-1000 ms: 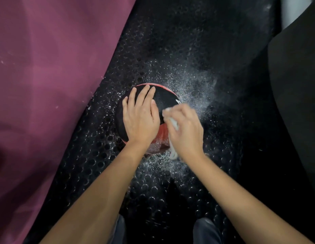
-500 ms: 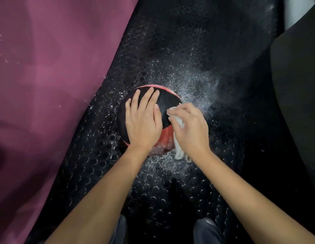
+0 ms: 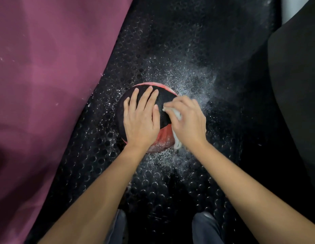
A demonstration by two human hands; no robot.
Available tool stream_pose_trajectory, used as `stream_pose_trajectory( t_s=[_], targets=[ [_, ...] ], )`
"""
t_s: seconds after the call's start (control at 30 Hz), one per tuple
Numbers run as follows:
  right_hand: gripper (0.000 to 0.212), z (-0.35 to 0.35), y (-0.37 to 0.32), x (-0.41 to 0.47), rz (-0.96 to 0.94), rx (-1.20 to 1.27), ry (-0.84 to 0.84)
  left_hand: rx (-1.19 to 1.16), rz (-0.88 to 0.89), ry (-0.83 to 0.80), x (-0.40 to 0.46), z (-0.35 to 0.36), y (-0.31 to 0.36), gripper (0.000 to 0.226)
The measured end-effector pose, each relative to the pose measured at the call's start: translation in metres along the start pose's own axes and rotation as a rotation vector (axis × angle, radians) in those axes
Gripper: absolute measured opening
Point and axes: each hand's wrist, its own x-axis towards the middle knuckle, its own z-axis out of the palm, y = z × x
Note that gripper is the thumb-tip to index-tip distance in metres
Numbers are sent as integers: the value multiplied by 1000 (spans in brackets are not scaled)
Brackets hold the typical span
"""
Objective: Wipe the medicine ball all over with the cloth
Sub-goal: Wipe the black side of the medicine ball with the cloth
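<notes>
The medicine ball (image 3: 163, 106) sits on the black rubber floor mat (image 3: 170, 50), roughly mid-frame, directly ahead of the person's 2 knees (image 3: 204, 226). The ball is round, with a matte black panel across its top and red panels showing at the far rim and on the near lower side; the near red area carries a pale, dusty film. The left hand (image 3: 140, 120) lies flat on the ball's top left, fingers straight and close together, palm pressing down, holding nothing. The right hand (image 3: 188, 122) is at the ball's right side with fingers curled around a white cloth (image 3: 177, 136); the cloth is bunched in the grip, a small fold showing at the fingertips (image 3: 168, 107) against the black panel and a looped, cord-like end hanging out below the heel of the hand, beside the red panel. The fingertips appear slightly blurred. The mat has a raised pattern of small round studs with a slight sheen, and is scattered with fine white powder, densest around the ball and spreading in a hazy patch to its far right. A smooth maroon padded surface (image 3: 47, 85), flecked with a few white specks, fills the left side. A plain dark matte panel (image 3: 297, 85) borders the right edge.
</notes>
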Motion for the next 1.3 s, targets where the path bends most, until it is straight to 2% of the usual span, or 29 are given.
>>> stream_pose_trajectory(
  t_s=[0.13, 0.2, 0.43, 0.53, 0.67, 0.9, 1.03, 1.17, 1.3],
  targets=[
    [12, 8, 6, 35, 167, 56, -28, 2, -41, -2, 0, 1, -1, 47],
    [12, 10, 5, 40, 188, 62, -17, 4, -49, 4, 4, 1, 0, 47],
    [10, 6, -6, -22, 55, 43, 8, -49, -99, 18, 8, -2, -8, 48],
    [10, 10, 0, 3, 181, 93, 59, -38, -58, 30, -5, -2, -9, 47],
    [11, 12, 16, 35, 304, 120, 14, -17, -1, 46, -10, -1, -6, 45],
    [11, 6, 3, -29, 158, 123, 75, -24, -43, 34, 1, -2, -2, 46],
    [9, 7, 3, -9, 145, 80, 89, 10, -2, 15, -8, -4, -2, 46],
    [12, 9, 6, 26, 182, 9, 25, 46, 39, -17, -7, -2, 3, 47],
    [10, 3, 4, -11, 73, 7, 47, 44, 18, -35, 3, 0, 6, 48]
  ],
)
